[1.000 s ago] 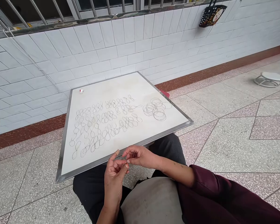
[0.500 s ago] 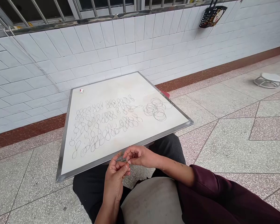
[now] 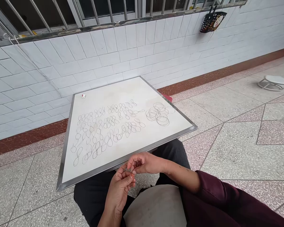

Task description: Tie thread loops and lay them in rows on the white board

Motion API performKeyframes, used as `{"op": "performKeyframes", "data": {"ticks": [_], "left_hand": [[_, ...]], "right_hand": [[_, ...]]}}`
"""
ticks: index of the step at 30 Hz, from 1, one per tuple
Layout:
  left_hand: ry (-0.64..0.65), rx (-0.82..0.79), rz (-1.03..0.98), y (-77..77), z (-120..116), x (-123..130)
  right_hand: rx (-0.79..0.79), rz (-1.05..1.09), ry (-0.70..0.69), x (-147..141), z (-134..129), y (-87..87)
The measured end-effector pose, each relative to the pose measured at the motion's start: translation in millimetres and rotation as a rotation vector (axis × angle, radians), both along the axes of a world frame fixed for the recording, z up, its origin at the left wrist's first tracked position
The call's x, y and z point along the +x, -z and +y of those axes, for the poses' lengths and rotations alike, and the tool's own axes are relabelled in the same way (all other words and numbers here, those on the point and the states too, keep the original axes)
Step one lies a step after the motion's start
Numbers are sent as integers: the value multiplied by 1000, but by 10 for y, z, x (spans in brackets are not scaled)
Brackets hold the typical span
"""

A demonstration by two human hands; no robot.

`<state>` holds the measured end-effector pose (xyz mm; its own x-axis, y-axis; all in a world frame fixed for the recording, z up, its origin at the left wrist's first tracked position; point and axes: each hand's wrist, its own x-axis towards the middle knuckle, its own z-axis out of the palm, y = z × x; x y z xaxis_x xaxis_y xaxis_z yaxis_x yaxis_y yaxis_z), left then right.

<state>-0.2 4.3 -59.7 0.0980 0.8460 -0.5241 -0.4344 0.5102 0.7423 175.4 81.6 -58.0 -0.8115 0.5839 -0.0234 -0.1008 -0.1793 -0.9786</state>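
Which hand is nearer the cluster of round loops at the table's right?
Right. The right hand is at the table's near edge, below the round loops in view; the left hand is farther left and lower.

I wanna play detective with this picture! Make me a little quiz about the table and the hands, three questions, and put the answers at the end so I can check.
1. Pick one: most of the thin pieces set out in rows are shaped like
A) squares
B) figure eights
C) stars

2. True or false: the left hand and the right hand are close together by the near edge of the table.

3. Fill in the missing word: as the camera sees it, the overlapping round loops lie to the ____ of the rows.

Key: 1. B; 2. True; 3. right
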Motion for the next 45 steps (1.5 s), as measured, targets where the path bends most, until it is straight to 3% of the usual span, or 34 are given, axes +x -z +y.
{"op": "performKeyframes", "data": {"ticks": [4, 10, 14, 18, 24, 27, 34, 40, 45], "left_hand": [[12, 16, -7, 53, -6, 31], [-11, 44, -7, 129, 0, 114], [-143, 142, 92, 83, 4, 153], [-165, 199, 182, 37, -4, 154], [-142, 249, 329, 156, -16, 111], [-202, 281, 390, 214, -11, 105], [-242, 325, 438, 73, -16, 131], [-264, 321, 418, 31, 2, 157], [-216, 344, 408, 50, -33, 150]], "right_hand": [[40, -68, -54, 40, 31, -37], [46, -112, -94, 50, 92, 50], [12, -46, 4, -6, 104, 121], [10, -26, 122, -66, 55, 142], [296, -235, 229, -133, -82, 22], [429, -319, 263, -171, -106, -12], [84, -51, 288, -220, -50, 49], [-28, 21, 333, -210, -5, 123], [-14, 19, 356, -165, 3, 163]]}}
